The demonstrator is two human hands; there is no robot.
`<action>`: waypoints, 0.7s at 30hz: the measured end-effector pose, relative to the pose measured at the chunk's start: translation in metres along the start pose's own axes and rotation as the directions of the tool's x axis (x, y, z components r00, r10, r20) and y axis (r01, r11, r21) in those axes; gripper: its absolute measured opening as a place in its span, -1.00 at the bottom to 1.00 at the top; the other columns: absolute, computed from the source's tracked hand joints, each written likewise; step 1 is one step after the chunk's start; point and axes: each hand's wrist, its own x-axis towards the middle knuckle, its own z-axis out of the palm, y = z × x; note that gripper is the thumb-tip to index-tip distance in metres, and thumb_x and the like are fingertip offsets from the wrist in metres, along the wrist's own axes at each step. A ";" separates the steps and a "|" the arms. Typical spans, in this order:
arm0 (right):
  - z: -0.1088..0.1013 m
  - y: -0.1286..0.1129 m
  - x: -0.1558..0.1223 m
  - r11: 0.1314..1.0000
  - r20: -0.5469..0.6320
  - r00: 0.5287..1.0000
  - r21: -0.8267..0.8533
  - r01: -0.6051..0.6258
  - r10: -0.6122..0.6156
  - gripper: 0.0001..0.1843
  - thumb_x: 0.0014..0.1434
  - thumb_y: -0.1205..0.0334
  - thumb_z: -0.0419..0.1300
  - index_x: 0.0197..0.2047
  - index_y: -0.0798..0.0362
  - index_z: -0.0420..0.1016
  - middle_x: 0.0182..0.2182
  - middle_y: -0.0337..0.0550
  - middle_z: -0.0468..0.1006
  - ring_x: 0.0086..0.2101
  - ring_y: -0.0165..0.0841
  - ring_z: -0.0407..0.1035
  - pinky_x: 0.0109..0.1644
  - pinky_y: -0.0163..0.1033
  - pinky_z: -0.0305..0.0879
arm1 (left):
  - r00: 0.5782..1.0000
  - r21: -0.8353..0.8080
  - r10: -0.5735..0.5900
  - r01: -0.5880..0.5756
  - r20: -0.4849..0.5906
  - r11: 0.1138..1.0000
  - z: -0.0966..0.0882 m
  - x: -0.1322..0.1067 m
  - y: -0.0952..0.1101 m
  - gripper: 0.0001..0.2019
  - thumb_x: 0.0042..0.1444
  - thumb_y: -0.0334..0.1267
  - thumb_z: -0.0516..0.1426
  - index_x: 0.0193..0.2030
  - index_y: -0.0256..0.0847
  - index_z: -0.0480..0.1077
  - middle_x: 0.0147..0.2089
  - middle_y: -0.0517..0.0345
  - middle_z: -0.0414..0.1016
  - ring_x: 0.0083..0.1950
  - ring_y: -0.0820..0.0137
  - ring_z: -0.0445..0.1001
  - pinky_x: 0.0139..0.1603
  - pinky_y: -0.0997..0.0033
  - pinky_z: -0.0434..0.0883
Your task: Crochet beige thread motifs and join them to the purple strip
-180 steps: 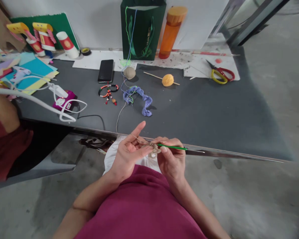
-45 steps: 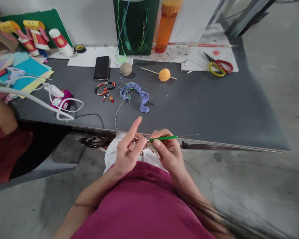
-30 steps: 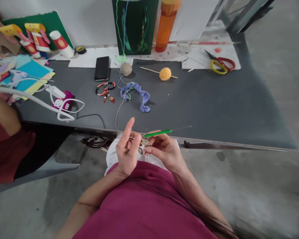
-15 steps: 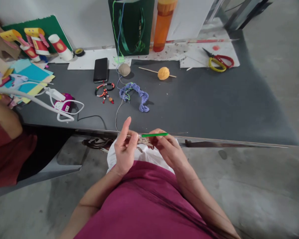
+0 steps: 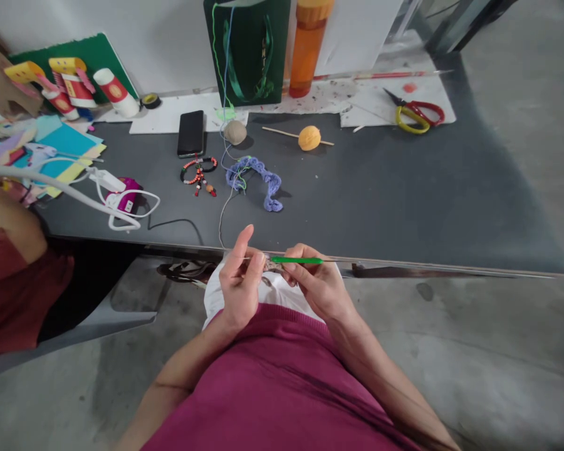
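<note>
My right hand (image 5: 317,275) is closed on a crochet hook (image 5: 297,260) with a green handle, which lies level just over the table's front edge. Beige crochet work (image 5: 273,267) shows partly between my hands; fingers cover the rest. My left hand (image 5: 239,282) pinches this piece near the hook's tip, its index finger raised. From that hand a thin grey-beige yarn (image 5: 222,219) runs up across the table to a beige yarn ball (image 5: 235,132). A curled strip of blue-purple crochet (image 5: 263,175) lies on the table beyond my hands.
On the dark table (image 5: 380,194) lie a phone (image 5: 190,133), a beaded bracelet (image 5: 198,172), a yellow ball on a stick (image 5: 309,138) and scissors (image 5: 416,116). A green bag (image 5: 251,56) and orange bottle (image 5: 308,50) stand behind. A person's sleeve (image 5: 14,288) is at left.
The hook has shifted slightly right and down with my right hand, and its thin right end has dipped. My left hand keeps its pinch. The whole view has drifted slightly.
</note>
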 end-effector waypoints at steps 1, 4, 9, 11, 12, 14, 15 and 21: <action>-0.001 -0.001 -0.001 1.000 0.003 1.000 -0.006 0.001 -0.001 -0.51 -0.01 -0.21 0.56 -0.45 0.00 0.52 -0.64 -0.35 0.46 -0.62 -0.46 0.26 -0.53 -0.32 0.28 | 1.000 0.006 -0.003 0.003 0.009 1.000 0.000 0.000 0.000 -0.56 0.26 -0.04 0.33 0.28 0.13 0.57 -0.43 0.31 0.40 -0.51 0.55 0.19 -0.52 0.52 0.24; -0.002 -0.005 -0.003 0.999 0.027 0.999 -0.040 0.018 -0.017 -0.59 0.04 -0.13 0.55 -0.39 -0.01 0.56 -0.58 -0.33 0.51 -0.58 -0.45 0.33 -0.49 -0.32 0.37 | 0.999 0.039 -0.013 0.012 0.037 0.999 0.000 0.000 0.000 -0.51 0.28 0.02 0.31 0.33 0.10 0.53 -0.45 0.32 0.37 -0.54 0.53 0.17 -0.53 0.51 0.25; 0.001 -0.007 -0.006 0.990 0.022 0.992 -0.058 0.127 -0.125 -0.66 0.07 -0.03 0.56 -0.15 -0.08 0.68 -0.30 -0.19 0.68 -0.32 -0.34 0.56 -0.26 -0.26 0.56 | 0.995 0.107 -0.068 0.060 0.068 0.992 0.002 -0.001 0.005 -0.48 0.28 0.05 0.30 0.36 0.07 0.50 -0.42 0.30 0.39 -0.53 0.52 0.18 -0.51 0.49 0.27; 0.000 -0.003 -0.005 0.987 -0.022 0.988 -0.062 0.151 -0.153 -0.71 0.13 -0.07 0.51 -0.24 -0.05 0.70 -0.36 -0.18 0.68 -0.38 -0.35 0.53 -0.29 -0.25 0.54 | 0.993 0.066 -0.069 0.062 0.100 0.996 0.003 -0.001 0.006 -0.47 0.32 0.06 0.26 0.39 0.05 0.47 -0.44 0.31 0.35 -0.52 0.51 0.18 -0.49 0.49 0.28; 0.000 -0.001 -0.004 0.986 -0.044 0.986 -0.061 0.157 -0.160 -0.71 0.14 -0.08 0.51 -0.28 -0.04 0.70 -0.37 -0.18 0.68 -0.40 -0.36 0.52 -0.31 -0.26 0.53 | 0.991 0.032 -0.059 0.056 0.120 0.998 0.003 -0.001 0.005 -0.47 0.35 0.06 0.22 0.41 0.04 0.45 -0.44 0.30 0.33 -0.51 0.51 0.19 -0.47 0.49 0.30; -0.002 0.002 -0.002 0.986 -0.072 0.985 -0.054 0.155 -0.159 -0.70 0.11 -0.08 0.53 -0.30 -0.04 0.71 -0.37 -0.17 0.70 -0.38 -0.36 0.53 -0.33 -0.28 0.50 | 0.986 -0.026 -0.039 0.044 0.160 0.999 0.003 -0.001 0.005 -0.46 0.38 0.05 0.18 0.44 0.03 0.42 -0.40 0.28 0.37 -0.47 0.50 0.24 -0.41 0.48 0.35; -0.003 0.004 -0.002 0.988 -0.078 0.985 -0.044 0.149 -0.152 -0.71 0.11 -0.07 0.54 -0.30 -0.04 0.71 -0.36 -0.17 0.70 -0.38 -0.36 0.54 -0.33 -0.28 0.50 | 0.983 -0.033 -0.037 0.044 0.181 0.999 0.002 0.000 0.005 -0.45 0.36 0.03 0.19 0.45 0.03 0.40 -0.36 0.26 0.40 -0.45 0.49 0.27 -0.38 0.48 0.37; -0.003 0.004 -0.002 0.991 -0.065 0.991 0.056 0.121 -0.117 -0.74 0.08 -0.01 0.56 -0.30 -0.05 0.70 -0.41 -0.25 0.65 -0.47 -0.43 0.46 -0.36 -0.29 0.47 | 0.967 0.036 -0.100 0.094 0.233 0.995 0.000 0.000 0.009 -0.28 0.24 -0.16 0.31 0.52 0.06 0.28 -0.28 0.26 0.42 -0.32 0.47 0.36 -0.25 0.48 0.43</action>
